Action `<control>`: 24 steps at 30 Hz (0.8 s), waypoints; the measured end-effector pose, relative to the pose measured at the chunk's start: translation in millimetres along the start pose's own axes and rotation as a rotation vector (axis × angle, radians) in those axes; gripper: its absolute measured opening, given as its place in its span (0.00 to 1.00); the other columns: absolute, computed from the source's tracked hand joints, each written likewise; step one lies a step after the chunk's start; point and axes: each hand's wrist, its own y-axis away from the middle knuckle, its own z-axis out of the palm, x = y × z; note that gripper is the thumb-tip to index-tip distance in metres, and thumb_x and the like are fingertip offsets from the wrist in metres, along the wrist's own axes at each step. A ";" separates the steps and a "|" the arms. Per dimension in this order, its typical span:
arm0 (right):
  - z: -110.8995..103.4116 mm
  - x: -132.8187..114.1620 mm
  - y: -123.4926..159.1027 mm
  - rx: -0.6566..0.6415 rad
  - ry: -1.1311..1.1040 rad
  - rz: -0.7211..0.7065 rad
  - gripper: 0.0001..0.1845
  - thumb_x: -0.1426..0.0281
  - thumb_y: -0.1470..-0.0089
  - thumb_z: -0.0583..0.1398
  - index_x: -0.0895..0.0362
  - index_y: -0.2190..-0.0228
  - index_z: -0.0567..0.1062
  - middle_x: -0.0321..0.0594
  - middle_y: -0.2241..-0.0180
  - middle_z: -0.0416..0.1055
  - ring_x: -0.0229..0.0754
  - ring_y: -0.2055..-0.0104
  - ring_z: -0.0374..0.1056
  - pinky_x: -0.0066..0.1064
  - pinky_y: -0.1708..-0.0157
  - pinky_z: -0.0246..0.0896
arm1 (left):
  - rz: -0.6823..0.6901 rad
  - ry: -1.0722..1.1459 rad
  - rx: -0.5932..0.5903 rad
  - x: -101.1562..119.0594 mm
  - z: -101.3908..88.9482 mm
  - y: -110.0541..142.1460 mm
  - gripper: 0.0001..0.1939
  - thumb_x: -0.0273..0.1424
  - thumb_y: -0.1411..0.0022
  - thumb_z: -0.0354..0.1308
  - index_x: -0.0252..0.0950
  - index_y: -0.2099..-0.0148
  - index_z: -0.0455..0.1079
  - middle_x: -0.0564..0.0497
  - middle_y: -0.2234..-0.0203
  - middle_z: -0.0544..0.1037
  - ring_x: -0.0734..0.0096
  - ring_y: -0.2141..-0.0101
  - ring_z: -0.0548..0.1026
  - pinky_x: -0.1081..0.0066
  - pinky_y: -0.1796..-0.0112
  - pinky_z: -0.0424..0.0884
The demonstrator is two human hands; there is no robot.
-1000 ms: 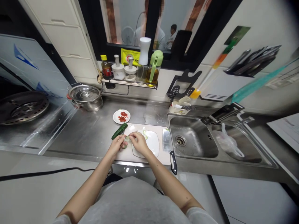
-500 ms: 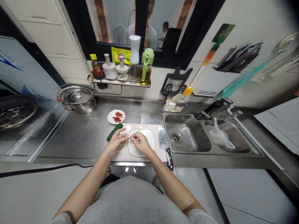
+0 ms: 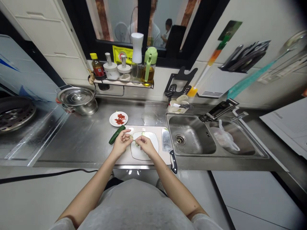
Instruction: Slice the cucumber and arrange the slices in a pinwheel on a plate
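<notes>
Both my hands meet over the left edge of a white plate (image 3: 151,147) that lies on a pale cutting board (image 3: 124,158). My left hand (image 3: 122,143) pinches a small pale green cucumber piece (image 3: 131,137) between thumb and fingers. My right hand (image 3: 145,145) is closed in a pinch right beside it, on something too small to name. A dark green cucumber (image 3: 116,134) lies just left of the board. A cleaver (image 3: 168,147) with a black handle rests on the board's right side.
A small white dish of chopped red chilli (image 3: 118,118) sits behind the board. A steel pot with a lid (image 3: 77,100) stands at the back left. A double sink (image 3: 192,140) is on the right, with a plastic bag (image 3: 225,139) in it. A condiment rack (image 3: 122,75) hangs on the wall.
The view has shifted a little. My hands have stayed together over the plate's left edge, working the small cucumber piece between the fingertips.
</notes>
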 end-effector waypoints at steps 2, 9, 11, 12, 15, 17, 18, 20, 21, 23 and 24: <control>-1.5 3.1 1.0 0.005 -0.051 0.091 0.11 0.61 0.53 0.60 0.56 0.76 0.68 0.33 0.79 0.68 0.35 0.77 0.64 0.23 0.81 0.54 | 0.024 -0.014 0.008 -4.9 5.1 2.3 0.27 0.36 0.51 0.65 0.36 0.49 0.63 0.55 0.72 0.72 0.77 0.71 0.71 0.75 0.66 0.66; -16.9 36.4 12.3 0.032 0.056 0.176 0.11 0.62 0.53 0.61 0.56 0.76 0.67 0.31 0.83 0.67 0.33 0.82 0.63 0.24 0.80 0.57 | -0.015 -0.072 0.011 -44.5 23.5 19.7 0.21 0.32 0.50 0.63 0.36 0.52 0.66 0.55 0.73 0.72 0.78 0.73 0.71 0.76 0.67 0.67; -24.0 47.3 13.0 0.059 0.154 0.172 0.10 0.63 0.54 0.61 0.56 0.76 0.69 0.31 0.82 0.67 0.34 0.81 0.63 0.25 0.78 0.58 | -0.046 -0.113 0.011 -58.1 27.6 20.6 0.20 0.32 0.50 0.62 0.35 0.53 0.67 0.55 0.73 0.72 0.79 0.73 0.71 0.76 0.68 0.67; -27.8 51.3 12.1 0.071 0.212 0.168 0.09 0.63 0.53 0.61 0.56 0.75 0.70 0.31 0.82 0.68 0.35 0.80 0.64 0.26 0.77 0.58 | -0.060 -0.135 0.011 -63.9 29.8 19.3 0.20 0.32 0.51 0.62 0.35 0.54 0.67 0.56 0.74 0.72 0.79 0.74 0.70 0.76 0.68 0.67; -39.7 56.3 3.0 0.104 0.391 0.145 0.07 0.65 0.54 0.61 0.56 0.74 0.73 0.33 0.78 0.70 0.36 0.75 0.65 0.26 0.73 0.57 | -0.092 -0.240 0.026 -75.1 37.5 7.6 0.18 0.31 0.50 0.60 0.36 0.55 0.69 0.56 0.74 0.72 0.79 0.74 0.71 0.76 0.67 0.67; -46.9 54.8 -7.7 0.121 0.501 0.130 0.06 0.66 0.53 0.61 0.56 0.74 0.73 0.33 0.76 0.70 0.36 0.73 0.64 0.26 0.71 0.56 | -0.102 -0.352 0.034 -76.8 43.2 -4.6 0.17 0.29 0.50 0.59 0.37 0.55 0.70 0.56 0.74 0.74 0.78 0.73 0.71 0.75 0.65 0.67; -50.0 53.2 -13.8 0.125 0.549 0.125 0.06 0.66 0.53 0.61 0.56 0.74 0.73 0.33 0.76 0.70 0.36 0.72 0.64 0.25 0.71 0.55 | -0.104 -0.409 0.035 -76.2 45.9 -11.1 0.17 0.28 0.50 0.58 0.38 0.55 0.70 0.56 0.74 0.74 0.77 0.73 0.72 0.75 0.65 0.67; -55.0 49.6 -26.1 0.124 0.630 0.123 0.06 0.66 0.52 0.61 0.57 0.73 0.74 0.34 0.74 0.71 0.36 0.71 0.64 0.25 0.71 0.53 | -0.106 -0.515 0.034 -73.3 50.6 -23.6 0.17 0.27 0.49 0.57 0.39 0.55 0.71 0.57 0.74 0.75 0.77 0.72 0.73 0.75 0.65 0.67; -56.9 48.0 -31.8 0.122 0.665 0.128 0.06 0.66 0.51 0.61 0.57 0.72 0.74 0.35 0.74 0.72 0.36 0.71 0.63 0.25 0.71 0.53 | -0.109 -0.561 0.035 -71.5 52.4 -29.1 0.16 0.26 0.49 0.57 0.40 0.55 0.71 0.57 0.73 0.76 0.76 0.72 0.73 0.75 0.65 0.67; -59.0 45.8 -41.2 0.115 0.723 0.151 0.07 0.66 0.50 0.60 0.57 0.71 0.74 0.36 0.72 0.73 0.36 0.70 0.64 0.25 0.71 0.52 | -0.120 -0.642 0.039 -68.2 54.6 -38.3 0.16 0.26 0.48 0.56 0.41 0.56 0.72 0.57 0.73 0.77 0.75 0.71 0.73 0.75 0.65 0.66; -59.4 45.2 -44.7 0.111 0.746 0.167 0.07 0.66 0.49 0.60 0.56 0.70 0.74 0.36 0.71 0.73 0.36 0.70 0.64 0.25 0.70 0.52 | -0.127 -0.677 0.038 -67.0 55.2 -41.9 0.15 0.26 0.48 0.56 0.41 0.56 0.72 0.56 0.73 0.77 0.74 0.71 0.73 0.75 0.65 0.66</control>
